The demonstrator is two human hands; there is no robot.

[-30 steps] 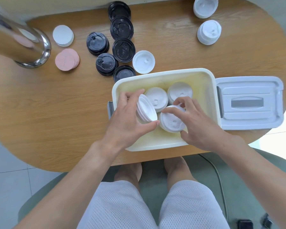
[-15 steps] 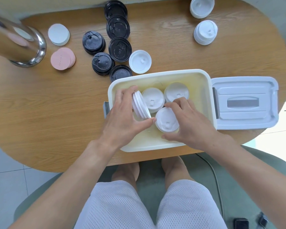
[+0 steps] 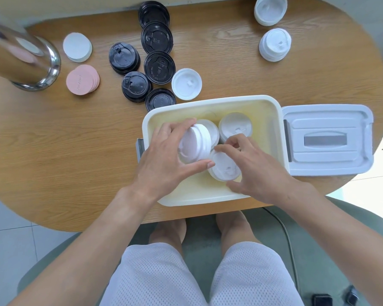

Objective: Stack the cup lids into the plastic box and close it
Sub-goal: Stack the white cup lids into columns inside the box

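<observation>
1. Writing: the black lids (image 3: 159, 67) carry embossed lettering, too small to read. The pink discs (image 3: 82, 79) bear a faint mark, also illegible.
2. Left hand (image 3: 164, 164): fingers and thumb curled round a tilted stack of white lids (image 3: 195, 144), held on edge inside the plastic box (image 3: 210, 101).
3. Right hand (image 3: 257, 171): fingers curved over a second white lid stack (image 3: 223, 166) lying flat on the box floor, just beside the tilted stack; thumb at its near edge. Grip contact is partly hidden.
4. Two further white stacks sit at the far side of the box; one (image 3: 234, 127) is clear, the other is mostly covered by the held stack.
5. Box cover (image 3: 327, 140) lies on the wooden table (image 3: 53, 140), touching the box's right side.
6. A metal vessel (image 3: 24, 60) at far left is cut off by the frame edge.
</observation>
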